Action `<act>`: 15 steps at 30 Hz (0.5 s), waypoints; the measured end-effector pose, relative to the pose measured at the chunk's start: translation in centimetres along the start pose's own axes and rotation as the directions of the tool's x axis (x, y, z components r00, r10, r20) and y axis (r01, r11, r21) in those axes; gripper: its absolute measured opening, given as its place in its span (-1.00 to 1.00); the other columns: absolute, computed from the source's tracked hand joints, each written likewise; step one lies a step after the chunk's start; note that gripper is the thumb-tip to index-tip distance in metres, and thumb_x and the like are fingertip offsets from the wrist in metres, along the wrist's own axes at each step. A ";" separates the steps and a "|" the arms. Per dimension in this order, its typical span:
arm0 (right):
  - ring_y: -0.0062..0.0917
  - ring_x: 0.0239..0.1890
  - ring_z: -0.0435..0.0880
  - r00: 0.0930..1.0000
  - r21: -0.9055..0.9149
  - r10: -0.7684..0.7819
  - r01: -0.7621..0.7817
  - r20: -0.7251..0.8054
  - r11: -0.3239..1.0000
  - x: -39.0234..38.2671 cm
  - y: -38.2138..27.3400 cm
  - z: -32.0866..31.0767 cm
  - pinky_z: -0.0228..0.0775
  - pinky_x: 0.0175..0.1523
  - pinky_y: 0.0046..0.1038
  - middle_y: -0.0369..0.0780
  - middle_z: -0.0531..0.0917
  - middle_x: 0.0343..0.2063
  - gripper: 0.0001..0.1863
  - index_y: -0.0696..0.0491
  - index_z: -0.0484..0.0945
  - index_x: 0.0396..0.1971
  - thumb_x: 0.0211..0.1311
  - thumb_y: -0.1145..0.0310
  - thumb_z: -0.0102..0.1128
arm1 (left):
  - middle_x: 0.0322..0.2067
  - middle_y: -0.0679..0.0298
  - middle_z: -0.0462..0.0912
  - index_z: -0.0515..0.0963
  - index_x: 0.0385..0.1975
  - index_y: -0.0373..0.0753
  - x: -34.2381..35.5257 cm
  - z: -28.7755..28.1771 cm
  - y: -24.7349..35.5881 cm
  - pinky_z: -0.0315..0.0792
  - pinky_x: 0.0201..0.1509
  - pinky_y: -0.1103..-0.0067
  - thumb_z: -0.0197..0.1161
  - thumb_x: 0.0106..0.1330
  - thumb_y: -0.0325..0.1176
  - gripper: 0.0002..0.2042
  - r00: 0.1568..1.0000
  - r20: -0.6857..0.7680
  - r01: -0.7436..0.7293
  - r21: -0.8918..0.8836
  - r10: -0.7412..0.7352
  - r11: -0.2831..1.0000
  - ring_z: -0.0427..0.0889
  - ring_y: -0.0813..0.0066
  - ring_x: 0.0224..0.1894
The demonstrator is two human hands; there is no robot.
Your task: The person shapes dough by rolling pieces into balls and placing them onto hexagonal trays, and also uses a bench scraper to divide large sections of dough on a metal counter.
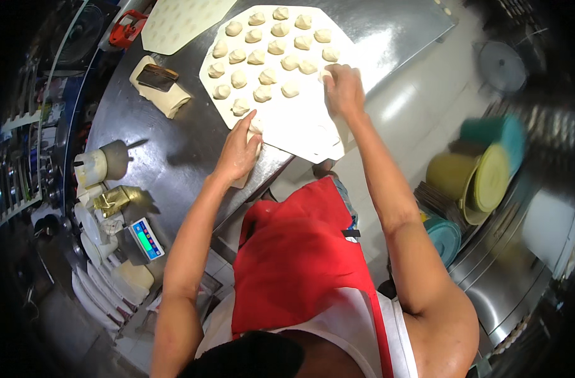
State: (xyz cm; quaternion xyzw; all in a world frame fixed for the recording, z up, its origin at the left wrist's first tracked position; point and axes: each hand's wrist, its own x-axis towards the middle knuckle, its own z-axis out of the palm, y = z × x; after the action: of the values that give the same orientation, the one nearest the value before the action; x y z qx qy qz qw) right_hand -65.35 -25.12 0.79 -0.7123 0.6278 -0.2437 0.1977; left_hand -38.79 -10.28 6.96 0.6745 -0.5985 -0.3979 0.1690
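Note:
Many small, pinched pale dough pieces (267, 76) sit in rough rows on a white many-sided board (294, 126). My left hand (238, 151) is at the board's near left edge, fingers closed around a pale dough piece (256, 126) that is partly hidden. At the board's right edge is my right hand (345, 94), with its fingertips closed on another dough piece (324, 76), mostly covered by them. The near part of the board between my hands is bare and dusted white. Its near right corner juts past the table edge.
The steel table (193, 135) carries a second white board (180, 22), a folded dough slab (158, 94) with a dark tool on it, a digital scale (146, 239) and a beige container (91, 169). Yellow buckets (451, 179) and a teal bucket (501, 135) stand at right.

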 end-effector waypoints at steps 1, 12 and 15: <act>-0.11 0.16 0.54 0.999 -0.019 -0.011 0.011 0.035 1.000 0.1 0.2 -0.2 0.54 0.13 -0.05 -0.08 0.66 0.06 -0.74 0.02 0.73 0.05 0.47 0.34 0.22 | 0.33 -0.27 0.51 0.26 0.56 -0.27 -0.5 -0.1 0.5 0.28 0.56 0.28 0.16 0.47 -0.33 -0.36 0.999 -0.024 0.020 -0.037 -0.020 0.999 0.48 -0.07 0.45; -0.45 -0.13 0.68 0.944 0.473 -0.227 0.090 0.241 0.877 -14.5 -17.2 -1.9 0.57 0.03 -0.39 -0.17 0.78 -0.03 -0.55 0.09 0.66 0.22 0.51 0.12 0.34 | 0.01 0.07 0.72 0.30 0.54 -0.24 -6.1 -2.5 -0.8 0.60 0.21 0.43 0.30 0.43 -0.60 -0.34 0.981 -0.120 -0.191 -0.418 0.155 0.888 0.75 0.36 0.07; -0.52 -0.14 0.68 0.960 0.596 -0.007 -0.167 0.278 0.785 -13.6 -17.5 -2.6 0.58 -0.03 -0.40 -0.21 0.80 -0.06 -0.64 0.11 0.70 0.15 0.47 0.27 0.38 | 0.01 0.10 0.72 0.39 0.46 -0.28 -8.3 -4.4 -1.5 0.62 0.19 0.46 0.31 0.43 -0.61 -0.42 0.972 -0.159 -0.230 -0.473 0.174 0.851 0.75 0.41 0.05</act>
State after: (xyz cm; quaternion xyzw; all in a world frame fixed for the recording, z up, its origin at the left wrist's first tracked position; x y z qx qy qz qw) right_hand -54.17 -9.20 11.84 -0.6078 0.5120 -0.3280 0.5107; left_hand -34.24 -3.20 11.45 0.5642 -0.5360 -0.4782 0.4071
